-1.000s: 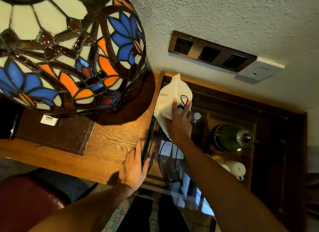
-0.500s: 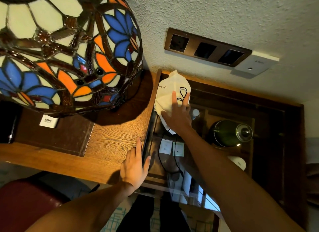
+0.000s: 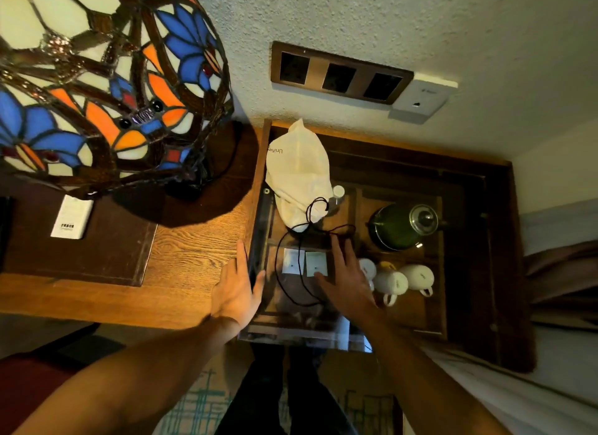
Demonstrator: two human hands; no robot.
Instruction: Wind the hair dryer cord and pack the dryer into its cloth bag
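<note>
The cream cloth bag [image 3: 299, 172] lies bulging at the back of a clear glass shelf [image 3: 301, 336], its mouth toward me. A thin black drawstring [image 3: 296, 272] trails from the bag in loops across the glass. The hair dryer itself is not visible; it may be inside the bag. My right hand [image 3: 344, 277] hovers flat over the glass, fingers spread, just in front of the bag and apart from it. My left hand [image 3: 238, 287] rests open against the left edge of the glass beside the wooden desk [image 3: 181, 266].
A stained-glass lamp [image 3: 97, 88] stands on the desk at the left. Below the glass sit a green kettle [image 3: 403, 225], white cups [image 3: 404, 281] and two sachets [image 3: 304, 262]. A socket panel [image 3: 339, 73] is on the wall behind.
My right hand has let go of the bag and drawn back toward me, leaving the bag lying at the back of the glass. The left hand has stayed put.
</note>
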